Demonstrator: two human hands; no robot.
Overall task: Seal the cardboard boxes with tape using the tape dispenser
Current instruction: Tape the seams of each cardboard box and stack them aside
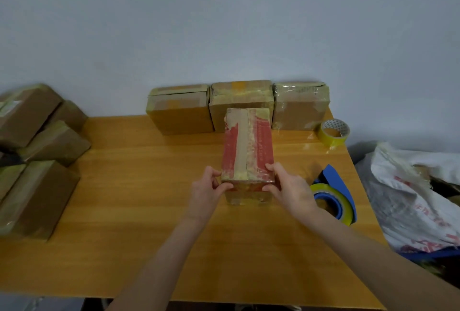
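Note:
A long cardboard box (246, 146) with red print and old tape on top lies in the middle of the wooden table (149, 186), its short end toward me. My left hand (207, 190) grips its near left corner, and my right hand (290, 188) grips its near right corner. A blue tape dispenser (336, 196) loaded with a yellowish tape roll lies on the table just right of my right hand, untouched.
Three taped boxes (181, 109) stand in a row against the wall behind the long box. A loose tape roll (333, 132) sits at the back right. Several taped boxes (37, 151) are piled at the left. A white sack (410, 193) lies off the table's right edge.

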